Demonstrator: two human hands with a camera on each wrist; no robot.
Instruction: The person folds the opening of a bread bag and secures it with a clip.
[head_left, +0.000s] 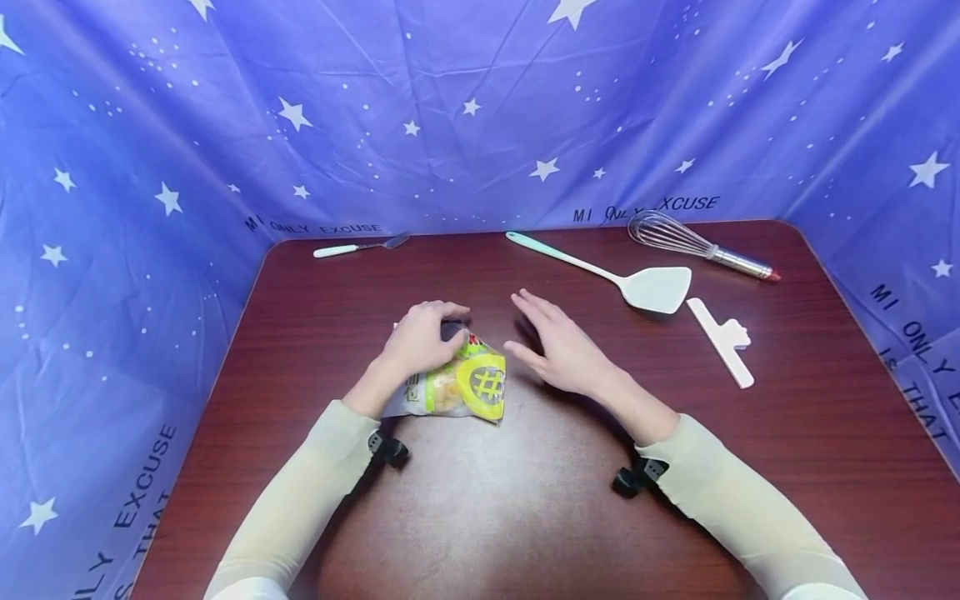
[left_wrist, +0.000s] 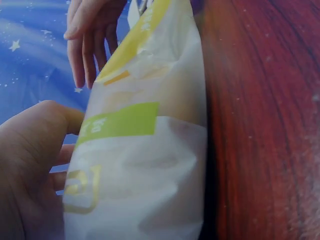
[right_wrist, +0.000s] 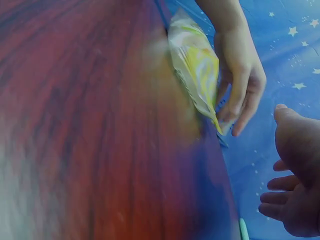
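A snack bag [head_left: 446, 387], clear and white with yellow and green print, lies on the table left of centre with pale pieces showing inside. My left hand [head_left: 425, 337] is over its far side, fingers loosely bent and thumb apart, overlapping the packet. In the left wrist view the bag [left_wrist: 145, 130] hides the tips of that hand's fingers. Just right of the packet, my right hand [head_left: 562, 346] is held with its fingers extended and holds nothing. The right wrist view has the left hand [right_wrist: 242, 75] beside the bag [right_wrist: 197, 70], fingers pointing down.
Along the table's [head_left: 525, 500] back lie a small white-handled utensil [head_left: 360, 246], a white turner [head_left: 652, 288] with a mint handle, and a wire whisk [head_left: 701, 243]. A white clip [head_left: 723, 342] rests at the right. Starry blue cloth [head_left: 480, 108] surrounds the table.
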